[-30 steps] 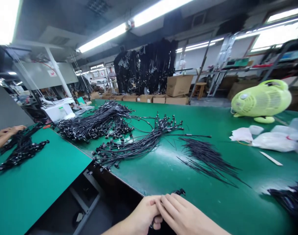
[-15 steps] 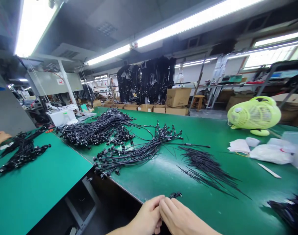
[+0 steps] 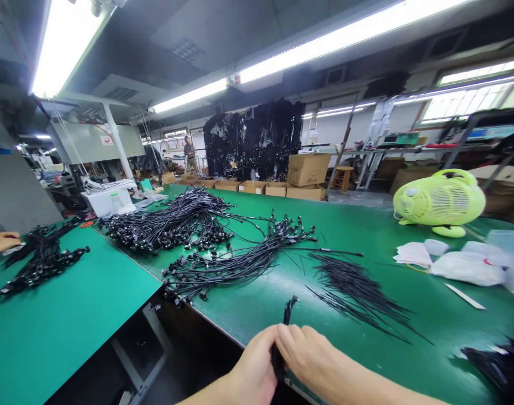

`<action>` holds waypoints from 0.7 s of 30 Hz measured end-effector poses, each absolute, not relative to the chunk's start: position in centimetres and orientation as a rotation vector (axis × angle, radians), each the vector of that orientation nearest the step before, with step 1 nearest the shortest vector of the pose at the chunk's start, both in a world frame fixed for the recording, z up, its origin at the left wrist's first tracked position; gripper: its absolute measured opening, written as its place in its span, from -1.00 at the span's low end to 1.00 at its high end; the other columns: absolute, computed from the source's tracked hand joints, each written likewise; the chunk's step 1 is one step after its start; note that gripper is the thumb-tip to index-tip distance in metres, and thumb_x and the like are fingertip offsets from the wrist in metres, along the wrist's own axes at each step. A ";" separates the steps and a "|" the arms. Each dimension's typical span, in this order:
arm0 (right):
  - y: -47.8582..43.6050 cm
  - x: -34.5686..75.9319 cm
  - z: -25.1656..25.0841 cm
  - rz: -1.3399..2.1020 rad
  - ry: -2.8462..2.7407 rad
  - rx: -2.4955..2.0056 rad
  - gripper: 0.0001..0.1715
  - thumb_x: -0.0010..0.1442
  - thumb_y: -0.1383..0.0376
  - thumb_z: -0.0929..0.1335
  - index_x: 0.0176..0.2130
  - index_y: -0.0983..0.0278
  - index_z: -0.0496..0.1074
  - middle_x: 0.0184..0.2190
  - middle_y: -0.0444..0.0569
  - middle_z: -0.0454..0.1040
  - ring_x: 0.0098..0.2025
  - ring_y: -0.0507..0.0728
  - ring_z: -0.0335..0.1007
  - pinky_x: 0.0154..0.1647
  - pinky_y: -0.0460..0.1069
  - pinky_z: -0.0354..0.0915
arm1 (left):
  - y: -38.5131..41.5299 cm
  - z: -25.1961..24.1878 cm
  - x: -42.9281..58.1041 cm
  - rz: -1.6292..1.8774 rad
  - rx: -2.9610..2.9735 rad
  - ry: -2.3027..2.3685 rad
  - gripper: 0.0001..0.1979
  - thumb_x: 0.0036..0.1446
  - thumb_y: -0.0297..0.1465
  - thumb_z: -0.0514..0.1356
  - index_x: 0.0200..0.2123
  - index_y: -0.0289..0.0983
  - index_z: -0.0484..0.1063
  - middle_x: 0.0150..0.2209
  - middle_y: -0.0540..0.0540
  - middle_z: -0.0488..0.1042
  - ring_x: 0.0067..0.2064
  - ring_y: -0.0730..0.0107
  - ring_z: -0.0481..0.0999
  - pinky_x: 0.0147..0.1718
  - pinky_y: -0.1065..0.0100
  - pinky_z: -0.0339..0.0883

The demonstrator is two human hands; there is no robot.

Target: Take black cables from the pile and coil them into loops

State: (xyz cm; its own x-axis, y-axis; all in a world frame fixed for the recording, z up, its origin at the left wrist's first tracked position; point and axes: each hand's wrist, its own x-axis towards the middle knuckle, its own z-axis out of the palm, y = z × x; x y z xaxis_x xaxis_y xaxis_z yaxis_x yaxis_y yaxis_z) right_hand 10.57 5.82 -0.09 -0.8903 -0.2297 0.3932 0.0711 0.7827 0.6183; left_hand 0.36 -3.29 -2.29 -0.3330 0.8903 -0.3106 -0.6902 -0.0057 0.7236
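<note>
A coiled black cable (image 3: 289, 310) is held between my two hands at the table's front edge; its connector end sticks up beyond my fingers. My left hand (image 3: 253, 368) is closed around it from the left. My right hand (image 3: 310, 350) is wrapped over it from the right, thumb side against my left hand. The lower part of the cable is mostly hidden by my palms. Ahead lies a loose bundle of black cables with connectors (image 3: 240, 263). To the right of that is a spread of thin black ties (image 3: 352, 287).
A larger cable heap (image 3: 168, 219) lies behind. At right are a green fan (image 3: 440, 202), white bags (image 3: 468, 264), a white strip (image 3: 464, 296) and a dark bundle (image 3: 499, 365). Another person's hand (image 3: 3, 243) is by cables (image 3: 41, 259) on the left table. A gap separates the tables.
Both hands have turned and shifted slightly up, and the black cable now stands more upright and shows more above and below my fingers. The other person's hand moved slightly.
</note>
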 end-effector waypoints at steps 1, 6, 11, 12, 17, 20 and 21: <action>6.1 10.0 0.2 -0.748 -2.524 0.056 -0.82 -0.04 0.51 0.23 -0.47 0.30 0.35 -0.56 -0.04 0.22 -0.54 0.10 0.13 -0.57 0.03 -0.05 | -3.1 -1.9 0.2 1.733 0.301 0.960 -0.68 -0.04 -0.19 0.30 -0.30 -0.31 0.48 -0.31 -0.10 0.48 -0.16 0.29 0.40 -0.11 0.33 0.25; 7.3 8.1 1.6 0.668 -2.500 -0.389 -0.70 0.29 0.29 0.16 -0.40 0.28 0.36 -0.48 -0.08 0.40 -0.45 0.06 0.31 -0.45 -0.08 0.19 | -3.6 0.2 -2.1 1.975 0.807 1.296 -0.71 0.05 -0.18 0.29 -0.20 -0.21 0.57 -0.07 -0.17 0.38 0.06 0.14 0.30 0.12 0.20 0.13; 7.2 8.8 -0.1 1.120 -2.385 -0.570 -0.64 0.27 0.20 0.18 -0.52 0.27 0.20 -0.59 -0.14 0.26 -0.50 0.03 0.21 -0.47 -0.11 0.15 | -5.4 -1.1 -3.1 1.531 1.646 1.622 -0.67 0.23 -0.29 0.09 -0.43 -0.15 0.64 -0.31 -0.15 0.28 -0.19 0.22 0.32 -0.08 0.18 0.22; 7.1 9.1 -0.5 0.981 -2.413 -0.564 -0.65 0.28 0.22 0.17 -0.52 0.27 0.20 -0.56 -0.14 0.28 -0.48 0.03 0.22 -0.45 -0.11 0.16 | -5.4 -1.8 -3.0 1.398 1.714 1.600 -0.69 0.21 -0.32 0.10 -0.42 -0.15 0.65 -0.34 -0.15 0.30 -0.22 0.23 0.32 -0.11 0.19 0.22; 5.4 11.2 -0.3 0.500 -2.507 -0.430 -0.69 0.32 0.35 0.15 -0.45 0.27 0.27 -0.48 -0.12 0.36 -0.44 0.01 0.29 -0.40 -0.13 0.18 | -3.8 -3.8 -2.9 1.353 1.219 1.440 -0.72 0.12 -0.18 0.21 -0.37 -0.25 0.60 -0.45 -0.07 0.36 -0.33 0.32 0.32 -0.18 0.25 0.24; 4.2 11.4 0.1 0.742 -2.533 -0.372 -0.74 0.30 0.33 0.20 -0.41 0.27 0.35 -0.43 -0.12 0.42 -0.37 0.00 0.33 -0.34 -0.15 0.21 | -3.4 -2.9 -3.6 1.509 0.741 1.195 -0.48 -0.02 0.09 0.23 -0.36 -0.30 0.57 -0.61 0.08 0.13 -0.54 0.52 0.08 -0.45 0.39 0.15; 4.1 11.3 0.1 0.862 -2.535 -0.395 -0.75 0.28 0.33 0.22 -0.43 0.28 0.35 -0.45 -0.14 0.40 -0.38 -0.01 0.31 -0.35 -0.15 0.20 | -3.5 -2.5 -3.8 1.533 0.669 1.148 -0.42 -0.02 0.14 0.20 -0.38 -0.31 0.57 -0.63 0.10 0.07 -0.56 0.54 0.02 -0.49 0.42 0.09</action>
